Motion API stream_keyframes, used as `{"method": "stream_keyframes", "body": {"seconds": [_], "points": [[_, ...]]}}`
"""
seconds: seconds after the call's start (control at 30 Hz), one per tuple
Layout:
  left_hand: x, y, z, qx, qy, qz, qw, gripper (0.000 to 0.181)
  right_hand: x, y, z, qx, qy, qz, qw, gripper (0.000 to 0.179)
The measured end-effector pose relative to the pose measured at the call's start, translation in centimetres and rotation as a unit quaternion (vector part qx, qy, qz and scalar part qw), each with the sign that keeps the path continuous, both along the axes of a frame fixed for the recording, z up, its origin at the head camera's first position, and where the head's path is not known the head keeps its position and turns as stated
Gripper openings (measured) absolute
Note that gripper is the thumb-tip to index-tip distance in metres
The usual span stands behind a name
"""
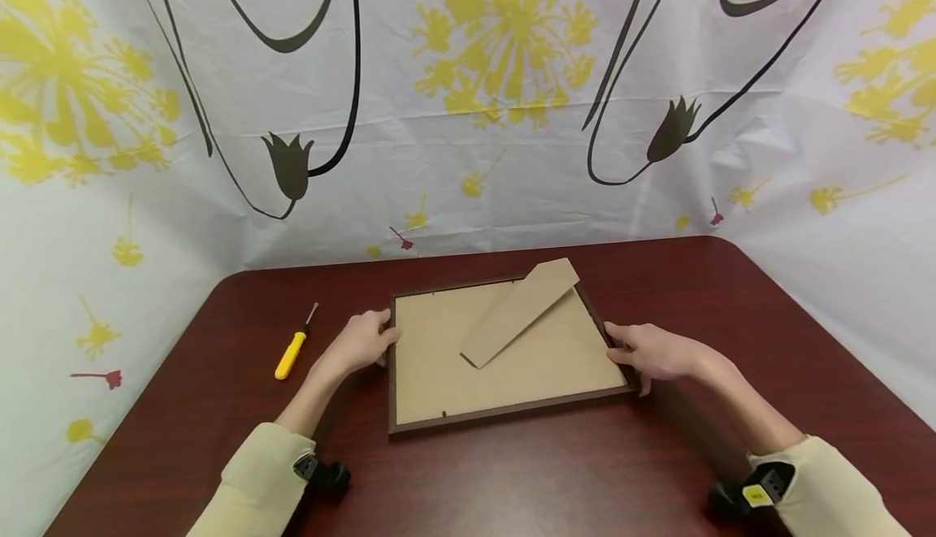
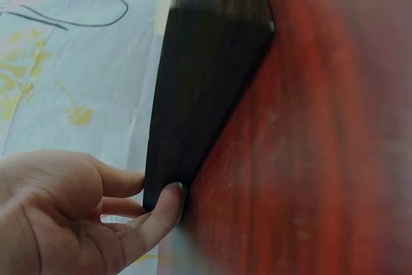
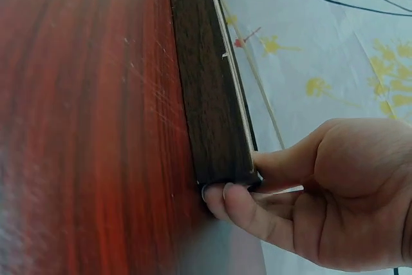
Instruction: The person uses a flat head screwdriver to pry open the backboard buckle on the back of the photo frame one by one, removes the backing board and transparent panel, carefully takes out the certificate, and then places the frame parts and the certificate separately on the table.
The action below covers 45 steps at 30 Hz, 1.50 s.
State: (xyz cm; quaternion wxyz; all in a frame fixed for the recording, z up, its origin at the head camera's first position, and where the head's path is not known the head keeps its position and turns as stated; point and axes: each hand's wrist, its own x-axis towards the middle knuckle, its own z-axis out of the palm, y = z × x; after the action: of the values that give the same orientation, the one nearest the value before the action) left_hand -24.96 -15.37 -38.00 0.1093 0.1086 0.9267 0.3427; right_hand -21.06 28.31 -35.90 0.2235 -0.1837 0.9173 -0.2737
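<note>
A dark wooden picture frame (image 1: 512,406) lies back side up on the table, its tan backing board (image 1: 431,358) showing. Across the backing slants a cardboard easel stand (image 1: 522,309), its upper end reaching past the far edge. My left hand (image 1: 363,340) grips the frame's left side, thumb over the top edge. In the left wrist view, fingertips (image 2: 170,201) curl at the frame's lower edge. On the opposite side, my right hand (image 1: 647,350) holds the frame near its front right corner. The right wrist view shows fingertips (image 3: 238,204) tucked under that corner.
A screwdriver (image 1: 292,352) with a yellow handle lies on the dark red table (image 1: 497,488), left of my left hand. White cloth (image 1: 453,188) with yellow flowers and dark stems hangs behind the table and along both sides.
</note>
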Motion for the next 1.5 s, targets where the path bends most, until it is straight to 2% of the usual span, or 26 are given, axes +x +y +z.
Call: {"method": "stream_keyframes", "body": {"seconds": [0.37,0.5,0.6,0.7,0.77,0.87,1.0,1.13,1.3,1.4,1.5], "points": [[4.1,1.3,-0.6,0.03,0.009,0.028,0.9991,0.064,-2.9,1.5,-0.2,-0.009,0.026,0.005,0.9996,0.062],[5.1,1.5,-0.7,0.047,-0.001,0.043,0.9979,0.068,-3.9,1.5,-0.3,-0.003,0.046,0.007,0.9989,0.059],[5.2,1.6,-0.7,0.058,-0.012,0.046,0.9972,0.074,-4.1,1.6,-0.5,-0.001,0.054,-0.002,0.9985,0.057],[5.0,1.3,-0.6,0.052,-0.013,0.044,0.9976,0.076,-3.9,1.6,-0.7,0.0,0.061,-0.009,0.9981,0.057],[4.7,0.9,-0.4,0.045,0.0,0.038,0.9983,0.073,-3.6,1.6,-0.9,0.003,0.072,-0.01,0.9974,0.057],[3.9,0.2,-0.3,0.045,0.016,0.029,0.9984,0.07,-3.0,1.5,-1.0,0.012,0.091,-0.005,0.9958,0.059],[2.8,-0.6,-0.3,0.04,0.03,0.039,0.998,0.066,-1.9,1.2,-0.8,0.005,0.091,-0.006,0.9958,0.062],[1.5,-1.1,-0.3,0.023,0.059,0.045,0.9969,0.054,-0.8,0.8,-0.7,-0.021,0.077,-0.023,0.9965,0.066],[-0.3,-1.2,-0.9,0.025,0.097,0.043,0.994,0.035,0.3,0.5,-0.8,-0.038,0.08,-0.044,0.9951,0.063],[-1.0,-1.1,-1.0,0.028,0.105,0.046,0.993,0.026,0.6,0.4,-0.7,-0.026,0.094,-0.046,0.9941,0.059],[-1.1,-0.9,-0.9,0.025,0.102,0.049,0.9933,0.023,0.5,0.3,-0.7,-0.015,0.11,-0.046,0.9927,0.054]]}}
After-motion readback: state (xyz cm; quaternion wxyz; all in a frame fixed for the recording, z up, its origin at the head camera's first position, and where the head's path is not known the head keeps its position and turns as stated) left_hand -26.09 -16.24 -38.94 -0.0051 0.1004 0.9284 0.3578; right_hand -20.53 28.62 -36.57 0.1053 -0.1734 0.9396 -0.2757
